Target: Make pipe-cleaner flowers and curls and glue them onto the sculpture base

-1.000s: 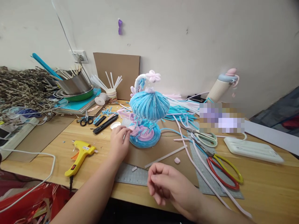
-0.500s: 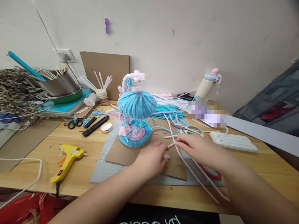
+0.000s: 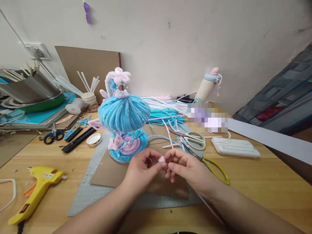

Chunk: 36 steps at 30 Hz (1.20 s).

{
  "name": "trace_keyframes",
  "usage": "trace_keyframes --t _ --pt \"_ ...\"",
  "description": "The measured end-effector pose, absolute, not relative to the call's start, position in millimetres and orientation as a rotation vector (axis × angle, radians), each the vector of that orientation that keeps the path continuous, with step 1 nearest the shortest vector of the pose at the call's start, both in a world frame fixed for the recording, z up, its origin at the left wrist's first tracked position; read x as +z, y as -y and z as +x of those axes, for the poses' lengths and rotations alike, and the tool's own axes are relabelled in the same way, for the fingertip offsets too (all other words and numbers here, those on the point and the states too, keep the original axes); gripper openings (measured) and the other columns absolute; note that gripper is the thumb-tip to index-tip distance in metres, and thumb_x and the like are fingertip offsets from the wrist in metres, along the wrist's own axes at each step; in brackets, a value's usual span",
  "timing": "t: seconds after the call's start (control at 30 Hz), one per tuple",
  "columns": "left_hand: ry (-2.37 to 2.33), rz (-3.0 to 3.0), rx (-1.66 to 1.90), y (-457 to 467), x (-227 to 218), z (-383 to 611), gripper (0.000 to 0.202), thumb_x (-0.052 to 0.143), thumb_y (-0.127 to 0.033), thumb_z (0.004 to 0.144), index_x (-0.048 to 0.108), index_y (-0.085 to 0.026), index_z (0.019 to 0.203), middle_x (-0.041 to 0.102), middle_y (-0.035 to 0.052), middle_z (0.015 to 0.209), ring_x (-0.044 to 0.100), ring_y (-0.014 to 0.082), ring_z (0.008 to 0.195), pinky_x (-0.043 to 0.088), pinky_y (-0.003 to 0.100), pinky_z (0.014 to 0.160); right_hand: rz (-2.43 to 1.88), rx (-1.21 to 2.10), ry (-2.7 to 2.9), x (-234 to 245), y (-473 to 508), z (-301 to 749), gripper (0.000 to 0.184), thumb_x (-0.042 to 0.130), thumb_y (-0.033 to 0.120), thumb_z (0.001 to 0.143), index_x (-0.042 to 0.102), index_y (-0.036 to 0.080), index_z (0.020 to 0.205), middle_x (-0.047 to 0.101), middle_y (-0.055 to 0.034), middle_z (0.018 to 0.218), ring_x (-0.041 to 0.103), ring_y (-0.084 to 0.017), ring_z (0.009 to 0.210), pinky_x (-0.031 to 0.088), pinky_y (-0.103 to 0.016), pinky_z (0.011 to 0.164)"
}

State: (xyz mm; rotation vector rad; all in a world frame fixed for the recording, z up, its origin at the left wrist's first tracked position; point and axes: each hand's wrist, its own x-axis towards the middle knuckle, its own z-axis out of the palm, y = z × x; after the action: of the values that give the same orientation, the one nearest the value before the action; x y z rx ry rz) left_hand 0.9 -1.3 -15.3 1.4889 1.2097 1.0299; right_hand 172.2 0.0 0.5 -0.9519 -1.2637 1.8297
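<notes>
A small pale pink fuzzy piece (image 3: 161, 159) is pinched between the thumb and forefinger of my left hand (image 3: 143, 167). My right hand (image 3: 186, 165) meets it from the other side, with thumb and forefinger closed at its edge and the other fingers curled. Both hands are above a brown cardboard sheet (image 3: 107, 174) on a grey cutting mat (image 3: 80, 198). Just beyond my left hand stands a lamp-like pipe-cleaner model, with a blue domed shade (image 3: 124, 113), a pink flower (image 3: 121, 76) on top and a round blue and pink base (image 3: 128, 146).
Yellow-handled pliers (image 3: 215, 169) and pale green scissors (image 3: 196, 140) lie beside my right hand. Blue and pink pipe cleaners (image 3: 165, 115) are piled behind. A yellow glue gun (image 3: 39, 188), black scissors (image 3: 54, 134) and a box cutter (image 3: 79, 139) lie left; a white power strip (image 3: 235, 147) right.
My right hand has let go of a pale pink strip and moved in to the small pink piece in my left hand. The view has shifted, bringing the model closer.
</notes>
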Motion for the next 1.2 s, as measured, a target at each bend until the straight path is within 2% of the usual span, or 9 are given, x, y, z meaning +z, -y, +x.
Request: trace_keyframes --t 0.2,0.33,0.47,0.6,0.9,1.2 --pt "-1.125 1.533 1.084 9 -16 2 0.021 0.069 -0.037 0.072 0.058 -0.018 0.071 0.058 0.0013 0.067 0.052 0.0131 0.061 0.041 0.025 0.054 -0.838 2.09 0.845 -6 8 164 0.023 0.071 0.03 0.077 0.056 0.015 0.085 0.058 0.0027 0.065 0.053 -0.005 0.051 0.039 -0.016 0.047" --pt "-1.071 1.688 1.055 10 -8 1 0.014 0.064 -0.033 0.078 0.06 -0.019 0.076 0.06 0.0028 0.069 0.053 0.0138 0.063 0.043 0.026 0.057 -0.765 2.299 0.651 -7 3 171 0.016 0.069 0.022 0.077 0.056 0.014 0.081 0.059 0.0018 0.063 0.048 -0.003 0.047 0.031 -0.015 0.043" --pt "-1.061 1.801 1.034 8 -4 1 0.01 0.059 -0.027 0.082 0.061 -0.02 0.076 0.061 0.0034 0.07 0.054 0.0143 0.065 0.043 0.027 0.058 -0.762 2.37 0.537 -7 -1 174 0.018 0.072 0.021 0.074 0.056 0.013 0.078 0.058 0.0029 0.06 0.046 -0.002 0.045 0.029 -0.014 0.043" --pt "-1.15 1.843 1.096 7 -8 1 0.008 0.059 -0.02 0.08 0.06 -0.019 0.072 0.059 0.0013 0.067 0.051 0.0119 0.059 0.039 0.024 0.053 -0.849 2.225 0.654 -7 1 170 0.024 0.075 0.024 0.071 0.056 0.014 0.082 0.061 0.0015 0.066 0.051 -0.003 0.049 0.035 -0.014 0.045" --pt "-1.207 1.748 1.073 3 -12 2 0.013 0.058 -0.028 0.082 0.059 -0.018 0.074 0.058 0.0007 0.068 0.051 0.0119 0.06 0.04 0.024 0.055 -1.084 1.636 1.236 -8 5 165 0.028 0.067 0.041 0.076 0.055 0.016 0.081 0.057 0.0019 0.067 0.055 -0.009 0.054 0.045 -0.022 0.048" --pt "-1.106 1.695 1.03 6 -9 2 0.012 0.057 -0.027 0.083 0.058 -0.018 0.075 0.057 0.0009 0.071 0.05 0.012 0.064 0.04 0.024 0.059 -1.121 1.432 1.488 -8 7 169 0.015 0.059 0.03 0.083 0.055 0.017 0.076 0.053 0.0027 0.066 0.049 -0.007 0.055 0.04 -0.02 0.049"
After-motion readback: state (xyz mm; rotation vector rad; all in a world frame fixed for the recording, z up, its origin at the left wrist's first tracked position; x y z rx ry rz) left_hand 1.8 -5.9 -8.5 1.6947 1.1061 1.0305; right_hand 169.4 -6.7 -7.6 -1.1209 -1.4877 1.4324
